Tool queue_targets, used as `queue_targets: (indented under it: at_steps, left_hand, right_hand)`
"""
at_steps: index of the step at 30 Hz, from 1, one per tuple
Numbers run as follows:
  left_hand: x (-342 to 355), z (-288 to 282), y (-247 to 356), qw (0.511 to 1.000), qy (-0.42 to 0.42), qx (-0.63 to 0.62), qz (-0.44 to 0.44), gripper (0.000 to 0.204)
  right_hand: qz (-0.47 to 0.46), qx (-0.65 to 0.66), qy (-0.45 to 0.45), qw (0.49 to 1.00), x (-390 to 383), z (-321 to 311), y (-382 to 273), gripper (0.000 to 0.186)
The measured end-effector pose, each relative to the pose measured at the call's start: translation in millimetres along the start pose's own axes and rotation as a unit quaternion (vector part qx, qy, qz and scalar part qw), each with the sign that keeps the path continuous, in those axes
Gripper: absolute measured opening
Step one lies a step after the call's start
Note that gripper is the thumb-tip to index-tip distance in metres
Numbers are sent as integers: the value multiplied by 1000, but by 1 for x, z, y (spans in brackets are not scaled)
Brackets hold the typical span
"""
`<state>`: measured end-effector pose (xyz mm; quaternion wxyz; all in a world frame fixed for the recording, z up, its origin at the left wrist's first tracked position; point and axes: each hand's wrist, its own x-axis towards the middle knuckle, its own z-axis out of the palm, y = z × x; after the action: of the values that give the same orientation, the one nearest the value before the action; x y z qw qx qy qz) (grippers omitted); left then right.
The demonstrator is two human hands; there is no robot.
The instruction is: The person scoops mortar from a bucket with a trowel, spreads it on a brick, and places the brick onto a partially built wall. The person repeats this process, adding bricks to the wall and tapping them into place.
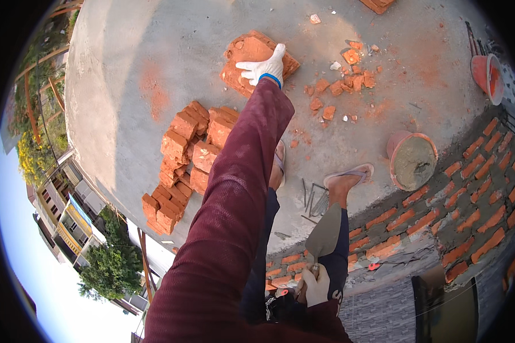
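Note:
My left hand (pixel 266 67), in a white glove with a blue cuff, lies on a block of orange-red bricks (pixel 248 50) on the concrete. Its fingers are spread over the top surface. Low in the picture, close to my body, my gloved right hand (pixel 315 286) is closed round the handle of a trowel (pixel 324 233). The trowel's grey, leaf-shaped blade points away from me. A rough pile of bricks (pixel 177 137) stands to the left of my outstretched left arm, which hides part of it.
Broken brick pieces (pixel 349 80) are scattered at the upper right. A bucket of grey mortar (pixel 416 163) stands beside a brick wall (pixel 423 220) on the right. Another red bucket (pixel 487 77) is farther off. Nails or short rods (pixel 315 200) lie between my feet. At left, the slab ends above distant buildings.

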<state>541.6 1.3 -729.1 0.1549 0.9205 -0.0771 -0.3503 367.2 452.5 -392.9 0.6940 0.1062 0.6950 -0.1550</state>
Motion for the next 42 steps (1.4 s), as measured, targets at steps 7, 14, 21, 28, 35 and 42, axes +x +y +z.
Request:
queue_targets:
  at_steps: [7,14,21,28,35,42]
  left_hand:
    - [-15,3,13,1000,7,-14,-14,145]
    - [6,-130,-81,801,-449,-393,-47,51]
    - [-176,-289,-132,648,-631,-387,-178,86]
    - [-386,-370,0,443,-850,-122,-259,100]
    - [-499,-366,36,548,-824,104,-94,104]
    - [-605,-295,56,556,-737,301,238,108]
  right_hand:
    - [31,26,-7,999,3,-6,-8,13]
    - [-51,36,-42,997,-2,-25,-47,16]
    - [-240,173,-61,953,-63,-12,-173,32]
    - [-392,313,-66,863,-251,-29,-205,50]
    - [-500,470,-12,727,-330,-81,-164,56]
    - [-460,591,129,651,-315,-163,-135,72]
